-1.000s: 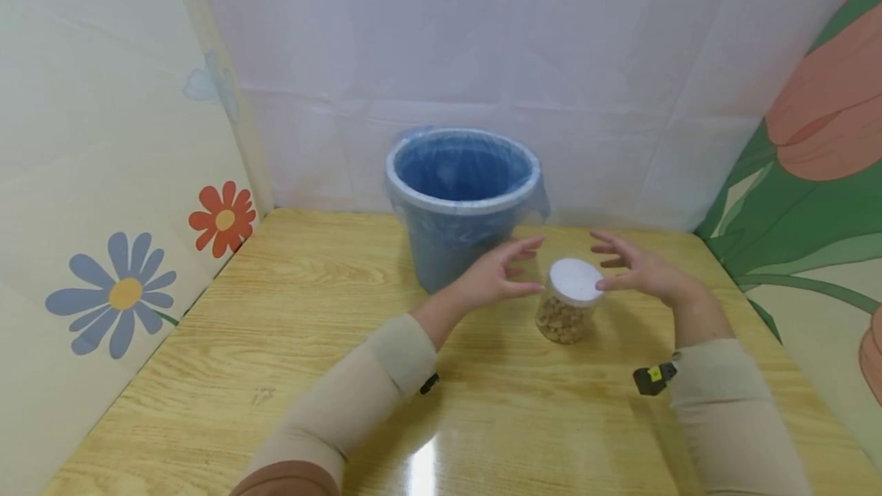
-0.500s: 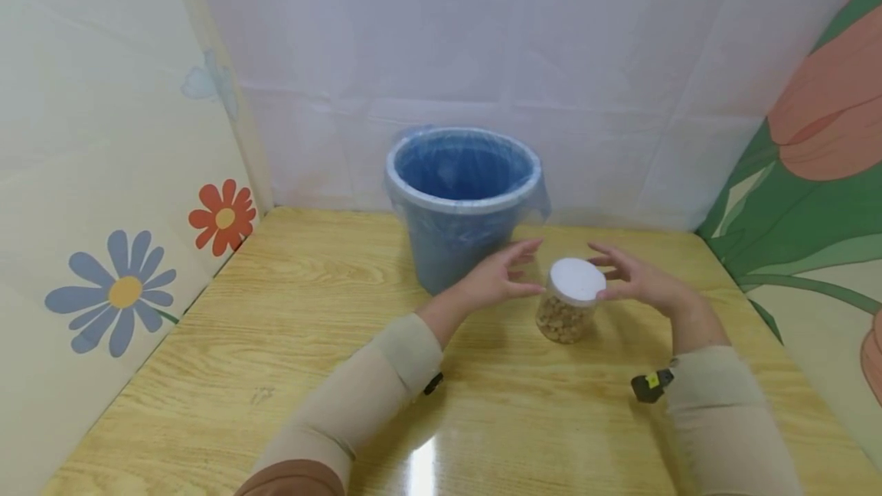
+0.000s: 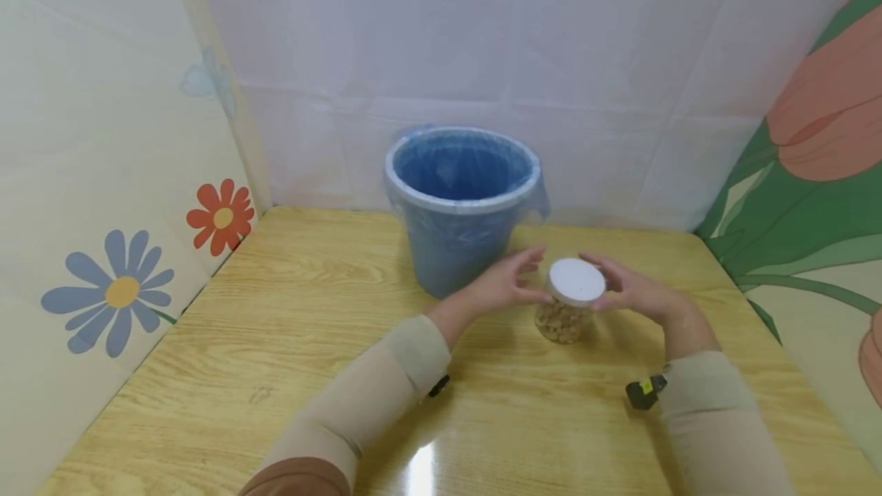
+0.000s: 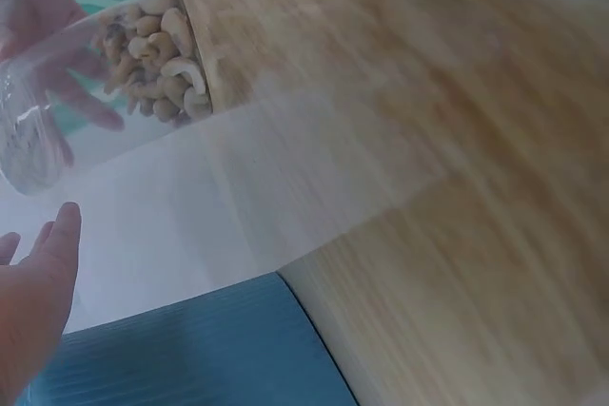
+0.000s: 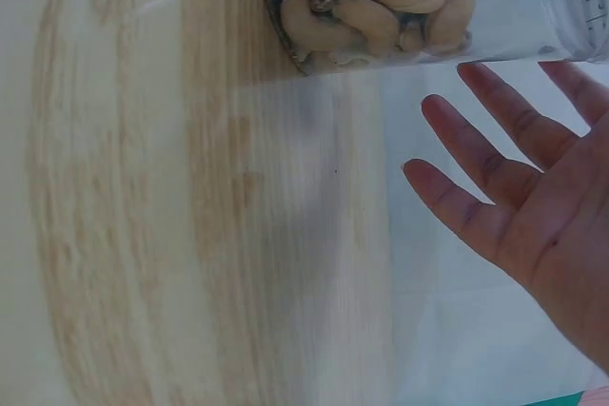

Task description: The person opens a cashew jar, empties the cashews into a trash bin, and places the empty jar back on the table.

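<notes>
A clear jar of cashews (image 3: 563, 318) with a white lid (image 3: 577, 280) stands upright on the table; its lower part holds the nuts (image 4: 157, 64). My left hand (image 3: 506, 282) is to the jar's left, fingers extended, thumb tip right at the lid's edge. On the other side my right hand (image 3: 637, 291) has its thumb at the lid's right edge and its other fingers reaching behind the lid, partly hidden. In the right wrist view the fingers (image 5: 514, 121) are spread beside the jar wall.
Behind my left hand stands a blue bin (image 3: 455, 243) lined with a thin plastic bag. The wooden table (image 3: 331, 266) meets a pale back wall (image 3: 372, 60) and flower-patterned side panels (image 3: 124, 136).
My right hand has moved left, closer in around the jar's lid. My left hand has edged slightly right and nearer, its thumb now at the lid. The jar has stayed in place.
</notes>
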A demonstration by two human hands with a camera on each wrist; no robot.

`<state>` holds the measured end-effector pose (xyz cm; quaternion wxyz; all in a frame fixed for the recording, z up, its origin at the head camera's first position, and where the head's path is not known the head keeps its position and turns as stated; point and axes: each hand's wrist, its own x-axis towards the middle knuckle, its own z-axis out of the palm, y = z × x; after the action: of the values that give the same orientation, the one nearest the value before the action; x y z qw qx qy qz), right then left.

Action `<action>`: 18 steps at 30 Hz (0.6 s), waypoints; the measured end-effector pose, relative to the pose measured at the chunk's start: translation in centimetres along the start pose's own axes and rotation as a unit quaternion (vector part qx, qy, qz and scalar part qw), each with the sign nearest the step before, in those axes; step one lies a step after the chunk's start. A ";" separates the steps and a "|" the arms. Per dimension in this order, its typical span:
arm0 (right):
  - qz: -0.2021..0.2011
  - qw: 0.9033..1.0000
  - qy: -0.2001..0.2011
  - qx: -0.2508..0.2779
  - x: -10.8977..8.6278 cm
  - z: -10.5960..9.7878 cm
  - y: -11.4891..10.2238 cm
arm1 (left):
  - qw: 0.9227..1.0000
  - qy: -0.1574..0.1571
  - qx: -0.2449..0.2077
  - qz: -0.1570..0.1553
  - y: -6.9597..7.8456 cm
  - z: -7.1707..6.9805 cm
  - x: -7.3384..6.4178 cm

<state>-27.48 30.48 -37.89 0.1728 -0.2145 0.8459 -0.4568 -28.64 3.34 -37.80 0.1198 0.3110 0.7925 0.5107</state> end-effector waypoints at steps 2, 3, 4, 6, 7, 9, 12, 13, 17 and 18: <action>-0.005 1.000 0.000 0.007 0.1 0.1 0.1 | 1.000 -0.003 0.001 -0.003 0.0 0.2 0.1; -0.008 1.000 -0.001 0.010 0.1 0.2 0.1 | 1.000 -0.005 0.002 -0.004 -0.1 0.3 0.2; -0.012 1.000 -0.002 0.014 0.2 0.3 0.1 | 1.000 -0.007 0.003 -0.005 -0.1 0.4 0.2; -0.018 1.000 -0.003 0.020 0.3 0.4 0.1 | 1.000 -0.009 0.006 -0.009 0.0 0.5 0.3; -0.020 0.999 -0.005 0.024 0.3 0.4 0.1 | 1.000 -0.009 0.006 -0.011 0.0 0.5 0.3; -0.017 0.999 -0.006 0.029 0.3 0.6 0.1 | 1.000 -0.008 0.003 -0.015 -0.1 0.6 0.4; -0.012 0.999 -0.009 0.034 0.4 0.7 0.2 | 1.000 -0.008 -0.003 -0.022 -0.3 0.9 0.5; -0.011 0.999 -0.009 0.034 0.4 0.8 0.3 | 1.000 -0.009 -0.004 -0.026 -0.4 1.0 0.5; -0.009 0.999 -0.010 0.037 0.6 1.0 0.7 | 0.999 -0.014 0.001 -0.036 -0.5 1.3 0.6; -0.007 0.999 -0.009 0.039 0.6 1.0 0.8 | 0.999 -0.015 0.002 -0.039 -0.5 1.3 0.6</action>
<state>-27.65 29.82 -39.15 0.1852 -0.2181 0.8243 -0.4885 -28.63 4.54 -38.80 0.1510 0.2877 0.8032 0.4992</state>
